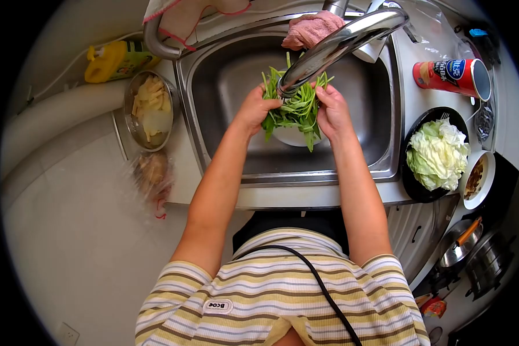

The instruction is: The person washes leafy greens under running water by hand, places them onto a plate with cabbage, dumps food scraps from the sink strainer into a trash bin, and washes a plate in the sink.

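Note:
Over the steel sink (271,178), a bunch of leafy greens (297,109) hangs between my two hands. My left hand (255,111) grips its left side, thumb pointing inward. The right side is held in my right hand (332,109), with fingers closed on the stems. The curved faucet (340,49) ends just above the middle of the greens and hides part of them. Below the greens, a pale round shape (288,137) shows in the sink; it is mostly covered.
Left of the sink stand a bowl of sliced pieces (150,109), a yellow bottle (112,60) and a plastic bag (153,173). To the right are cabbage (438,154) on a black plate, a red can (444,76) and a white bowl (483,187). A pink cloth (310,30) lies behind.

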Motion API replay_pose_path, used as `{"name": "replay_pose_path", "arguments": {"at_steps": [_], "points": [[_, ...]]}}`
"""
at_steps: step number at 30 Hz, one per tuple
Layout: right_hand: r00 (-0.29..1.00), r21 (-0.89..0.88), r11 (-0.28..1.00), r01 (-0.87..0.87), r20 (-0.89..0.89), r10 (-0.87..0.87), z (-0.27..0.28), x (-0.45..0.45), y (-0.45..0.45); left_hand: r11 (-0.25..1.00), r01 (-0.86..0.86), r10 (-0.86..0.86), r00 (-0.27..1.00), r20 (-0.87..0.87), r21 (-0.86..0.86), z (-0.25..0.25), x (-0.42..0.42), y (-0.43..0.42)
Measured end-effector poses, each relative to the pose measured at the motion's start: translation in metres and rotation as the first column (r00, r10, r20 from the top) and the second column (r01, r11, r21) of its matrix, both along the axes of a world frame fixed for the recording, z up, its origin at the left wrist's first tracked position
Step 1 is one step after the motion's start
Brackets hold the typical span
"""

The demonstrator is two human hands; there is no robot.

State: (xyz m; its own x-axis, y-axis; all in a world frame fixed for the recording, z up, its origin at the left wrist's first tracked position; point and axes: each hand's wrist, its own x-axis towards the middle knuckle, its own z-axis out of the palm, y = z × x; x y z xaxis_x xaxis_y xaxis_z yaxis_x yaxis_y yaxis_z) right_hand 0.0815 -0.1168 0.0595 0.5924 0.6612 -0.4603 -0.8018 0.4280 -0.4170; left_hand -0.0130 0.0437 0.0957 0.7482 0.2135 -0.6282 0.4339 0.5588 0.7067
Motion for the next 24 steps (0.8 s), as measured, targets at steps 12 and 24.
{"name": "replay_pose_path", "arguments": {"at_steps": [12, 24], "points": [[0.997, -0.078, 0.994, -0.078, -0.006, 0.078, 0.038, -0.012, 0.034, 0.998, 0.04, -0.031, 0.979, 0.203, -0.042, 0.023, -0.022, 0.005], [0.943, -0.29, 0.94, -0.179, 0.222, 0.248, 0.054, -0.004, 0.042, 0.799, -0.107, 0.261, 0.948, 0.181, -0.592, -0.013, -0.033, -0.001]]}}
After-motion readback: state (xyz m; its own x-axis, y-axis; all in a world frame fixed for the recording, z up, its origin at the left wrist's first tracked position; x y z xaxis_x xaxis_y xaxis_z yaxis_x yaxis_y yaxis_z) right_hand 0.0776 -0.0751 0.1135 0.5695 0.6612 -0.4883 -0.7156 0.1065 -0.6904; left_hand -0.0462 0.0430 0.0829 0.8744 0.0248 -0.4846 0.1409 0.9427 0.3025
